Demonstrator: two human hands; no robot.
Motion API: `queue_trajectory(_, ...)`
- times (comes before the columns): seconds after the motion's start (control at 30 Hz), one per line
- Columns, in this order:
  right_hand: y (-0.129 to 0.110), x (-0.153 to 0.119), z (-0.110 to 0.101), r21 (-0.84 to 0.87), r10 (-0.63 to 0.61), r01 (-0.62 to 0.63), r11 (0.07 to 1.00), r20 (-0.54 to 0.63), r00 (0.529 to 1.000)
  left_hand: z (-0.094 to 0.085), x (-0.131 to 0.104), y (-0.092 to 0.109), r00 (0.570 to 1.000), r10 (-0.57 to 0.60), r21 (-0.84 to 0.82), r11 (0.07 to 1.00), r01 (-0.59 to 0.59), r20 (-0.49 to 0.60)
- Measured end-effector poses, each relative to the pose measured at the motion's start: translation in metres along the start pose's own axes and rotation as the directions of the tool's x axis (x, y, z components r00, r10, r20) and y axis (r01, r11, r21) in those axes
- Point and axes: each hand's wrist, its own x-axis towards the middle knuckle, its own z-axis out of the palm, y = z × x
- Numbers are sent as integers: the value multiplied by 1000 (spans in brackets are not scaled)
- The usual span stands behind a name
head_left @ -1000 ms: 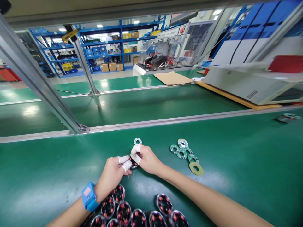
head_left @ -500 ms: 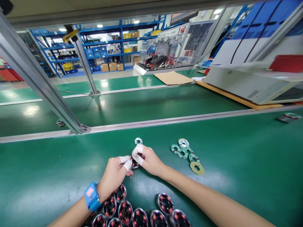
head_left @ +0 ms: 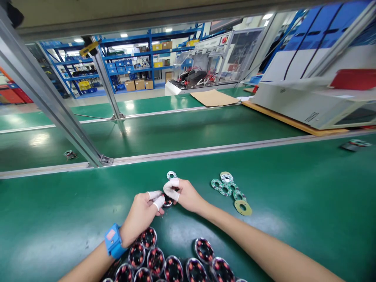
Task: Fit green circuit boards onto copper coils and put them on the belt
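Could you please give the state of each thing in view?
Coil part: between both hands, partly covered.
Left hand: fingertips at its left side, grip unclear.
Right hand: curled over its far side, grip unclear.
Other coil parts: grouped, coil faces up.
Single ring board: lying flat.
Other ring boards: partly overlapping.
Wristband: on the left wrist.
Brown sheet: lying flat.

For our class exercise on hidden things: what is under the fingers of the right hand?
Part of a dark round piece with reddish spots shows under the right hand, beside the left hand. Much of the rest is hidden behind fingers, so cannot be made out.
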Motion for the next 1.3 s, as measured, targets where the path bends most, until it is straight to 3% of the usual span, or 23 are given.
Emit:
queue_trajectory(0.1,-2,5,-11,180,184,-177,968,-23,983,-9,6,2,999,32,53,998,-32,-17)
queue_trajectory(0.27,-7,11,-22,162,260,-238,958,-130,957,-20,11,3,988,156,172,973,-156,10)
queue_trajectory(0.43,-9,10,-24,59,375,-374,925,-9,927,-19,12,3,953,255,314,902,-296,163)
queue_trajectory(0.67,-14,9,-23,65,428,-436,898,107,897,-11,12,3,942,334,494,814,-306,34)
queue_trajectory(0.93,-6,11,-16,93,348,-358,929,110,931,-9,10,-1,907,421,619,719,-317,-25)
queue_trajectory(1.0,-2,12,-17,-7,279,-279,960,44,959,-9,11,-1,904,427,632,708,-317,-25)
queue_trajectory(1.07,1,13,-20,-176,127,-138,975,-73,989,-10,11,-2,905,425,638,705,-310,-29)
queue_trajectory(1.13,1,16,-27,-351,-30,-19,936,-133,991,-10,12,-2,908,418,639,708,-301,-35)
queue_trajectory(1.2,1,20,-34,-464,-90,36,885,-93,992,-10,12,-3,911,409,638,713,-292,-40)
queue_trajectory(1.3,4,27,-43,-556,-84,78,828,14,996,-9,12,-3,916,399,645,712,-278,-46)
